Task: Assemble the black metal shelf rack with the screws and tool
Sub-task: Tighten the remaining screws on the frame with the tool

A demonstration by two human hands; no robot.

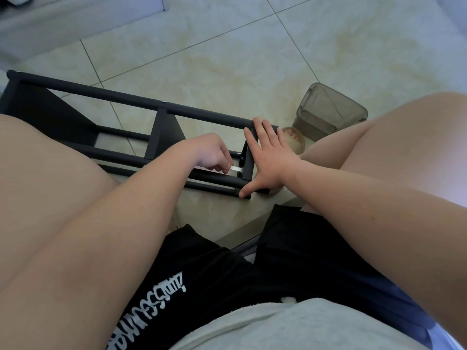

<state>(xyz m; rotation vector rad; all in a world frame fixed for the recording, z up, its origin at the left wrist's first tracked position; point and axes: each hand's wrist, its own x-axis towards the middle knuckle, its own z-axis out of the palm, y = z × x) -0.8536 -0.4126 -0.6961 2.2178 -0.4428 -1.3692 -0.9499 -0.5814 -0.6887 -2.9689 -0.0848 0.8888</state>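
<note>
Black rack [131, 99] lies on its side on the floor [252, 59], long bars running left of the grip; the left hand [212, 154] pinches a flat silver tool [236, 169] aimed right at the end post [249, 168] just beyond, which the right hand [270, 160], spread flat, presses.

Container [328, 114] on floor [227, 46], right of rack [141, 102]
</note>
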